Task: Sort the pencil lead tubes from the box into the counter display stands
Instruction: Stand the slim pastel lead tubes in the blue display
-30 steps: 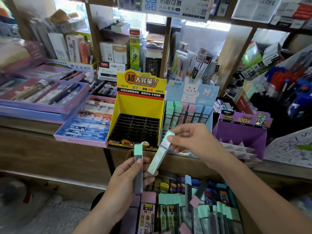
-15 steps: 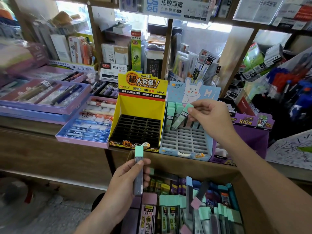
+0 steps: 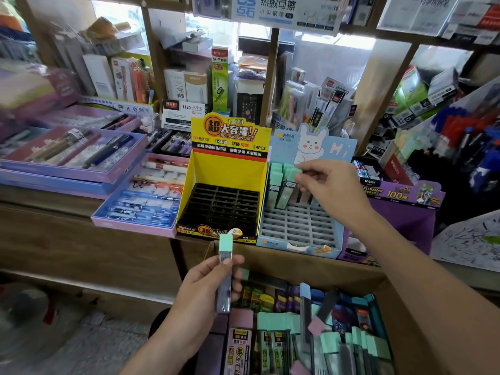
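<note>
We log the following, each placed from the blue rabbit stand (image 3: 297,246):

1. Right hand (image 3: 331,186): over its back row, thumb and fingertips pinching the top of a mint-capped lead tube (image 3: 286,193) among the tubes standing there. We cannot tell whether it sits in a slot.
2. Left hand (image 3: 205,292): in front, to the left, fingers curled round a second tube (image 3: 224,290), held upright.
3. Yellow stand (image 3: 230,169): against its left side.
4. Cardboard box (image 3: 311,269) of mixed tubes: just below its front.
</note>
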